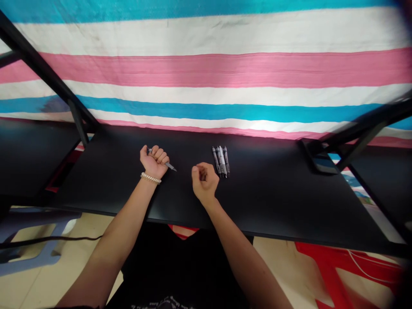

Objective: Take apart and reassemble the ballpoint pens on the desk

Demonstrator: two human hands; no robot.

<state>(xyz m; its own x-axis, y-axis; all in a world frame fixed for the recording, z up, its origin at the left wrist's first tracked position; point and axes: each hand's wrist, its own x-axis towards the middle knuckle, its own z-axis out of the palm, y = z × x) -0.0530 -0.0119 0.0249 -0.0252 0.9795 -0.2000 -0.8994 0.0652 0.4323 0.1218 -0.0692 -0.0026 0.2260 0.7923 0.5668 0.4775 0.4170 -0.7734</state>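
In the head view, a grey pen [168, 163] is being gripped in the closed left hand [153, 161]. The loosely curled right hand [204, 182] is holding nothing, while unreadably labelled pens [220, 161] are being kept at its one o'clock on the black table [273, 201].

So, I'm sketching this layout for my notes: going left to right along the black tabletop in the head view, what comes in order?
left hand gripping a grey pen → right hand, loosely closed → cluster of grey pens
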